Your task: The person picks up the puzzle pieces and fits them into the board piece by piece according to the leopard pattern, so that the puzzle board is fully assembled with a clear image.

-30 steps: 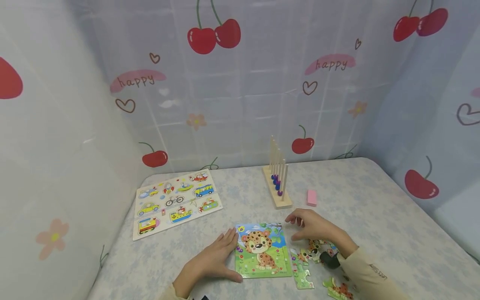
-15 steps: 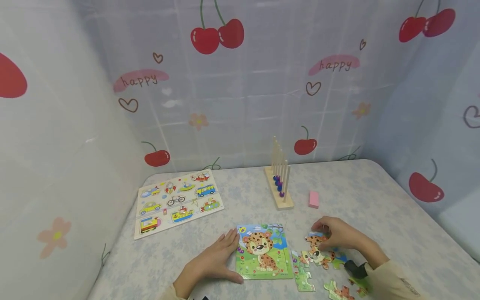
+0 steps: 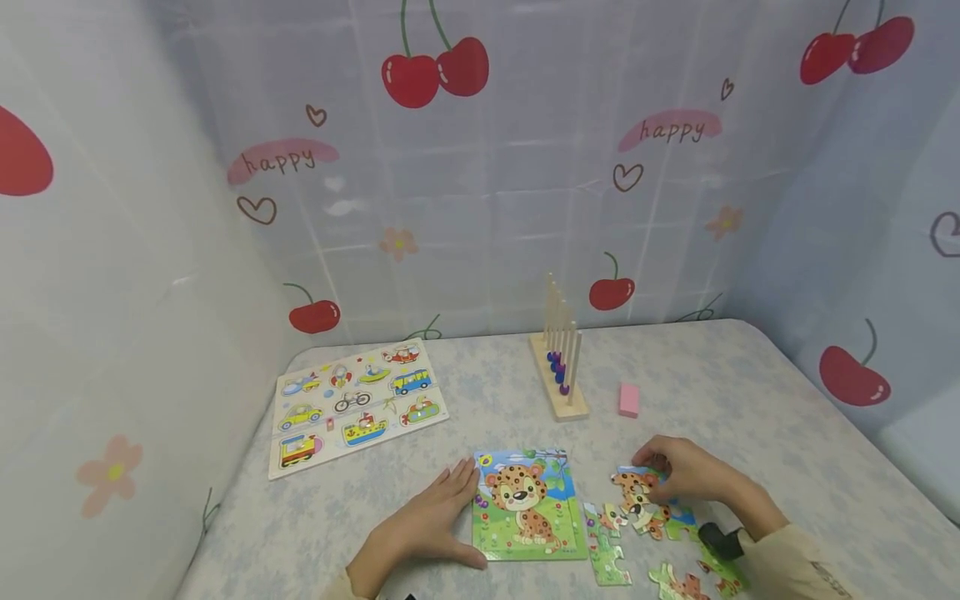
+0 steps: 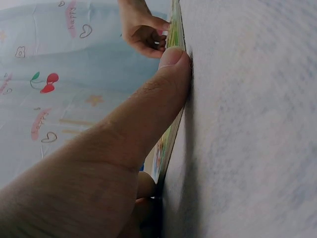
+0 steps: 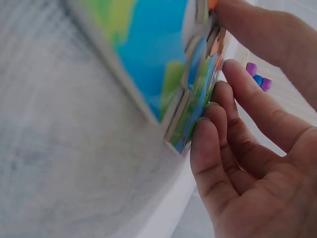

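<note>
A square leopard picture board (image 3: pixel 528 543) lies flat at the front of the table. My left hand (image 3: pixel 427 521) rests along its left side with straight fingers; in the left wrist view the thumb (image 4: pixel 171 62) touches the board's edge. To the board's right are several jigsaw pieces with leopard and grass prints. My right hand (image 3: pixel 697 473) pinches a leopard-print jigsaw piece (image 3: pixel 628 481) at the top of this group. In the right wrist view its fingertips (image 5: pixel 204 136) lie against the piece's edge, the thumb above. A green grass piece (image 3: pixel 606 557) sits beside the board.
A white peg puzzle (image 3: pixel 352 433) with vehicle pictures lies at the back left. Behind the leopard board stands a wooden bead rack (image 3: pixel 572 410) with upright rods. A pink block (image 3: pixel 628 400) is to its right. Cherry-printed curtains (image 3: pixel 480 192) enclose the table (image 3: pixel 420 454).
My right hand has moved right and down from beside the board's top corner to the loose pieces and taken hold of one. My left hand keeps its place on the board.
</note>
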`<state>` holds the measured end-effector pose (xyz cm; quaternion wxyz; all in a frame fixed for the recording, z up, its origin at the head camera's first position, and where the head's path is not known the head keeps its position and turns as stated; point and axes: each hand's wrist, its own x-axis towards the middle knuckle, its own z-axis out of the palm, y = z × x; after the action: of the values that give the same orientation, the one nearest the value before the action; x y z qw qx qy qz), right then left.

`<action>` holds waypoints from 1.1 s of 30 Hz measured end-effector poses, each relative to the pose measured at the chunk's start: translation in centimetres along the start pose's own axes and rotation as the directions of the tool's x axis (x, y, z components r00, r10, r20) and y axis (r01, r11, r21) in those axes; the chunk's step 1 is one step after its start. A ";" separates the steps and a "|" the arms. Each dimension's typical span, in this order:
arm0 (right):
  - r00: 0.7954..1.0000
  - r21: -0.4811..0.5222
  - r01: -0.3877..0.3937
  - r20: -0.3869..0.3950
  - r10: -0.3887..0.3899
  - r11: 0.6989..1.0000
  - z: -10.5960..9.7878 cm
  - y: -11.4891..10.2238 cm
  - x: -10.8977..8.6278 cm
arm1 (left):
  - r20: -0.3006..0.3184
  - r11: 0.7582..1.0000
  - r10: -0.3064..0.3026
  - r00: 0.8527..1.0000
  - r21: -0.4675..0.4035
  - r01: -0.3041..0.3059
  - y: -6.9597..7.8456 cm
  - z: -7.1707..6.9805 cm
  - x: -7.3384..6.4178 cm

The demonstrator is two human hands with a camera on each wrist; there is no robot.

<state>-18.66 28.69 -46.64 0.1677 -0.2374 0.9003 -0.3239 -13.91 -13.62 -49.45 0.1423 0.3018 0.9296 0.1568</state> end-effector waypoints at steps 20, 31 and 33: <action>0.999 0.001 0.037 0.006 -0.037 0.999 -0.5 0.1 0.4 | 0.008 1.000 -0.003 1.000 -0.020 0.003 -0.4 0.3 0.2; 0.999 -0.025 0.037 -0.023 -0.037 0.999 -0.6 -0.3 0.5 | 0.008 1.000 -0.008 1.000 -0.018 0.008 0.0 -0.1 0.1; 0.999 -0.018 0.039 -0.026 -0.040 0.999 -0.5 -0.4 0.5 | 0.008 1.000 -0.010 1.000 -0.020 0.011 0.0 -0.1 0.1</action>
<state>-19.14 28.44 -46.07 0.1475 -0.2523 0.9005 -0.3221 -14.00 -13.62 -49.39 0.1499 0.2961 0.9290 0.1640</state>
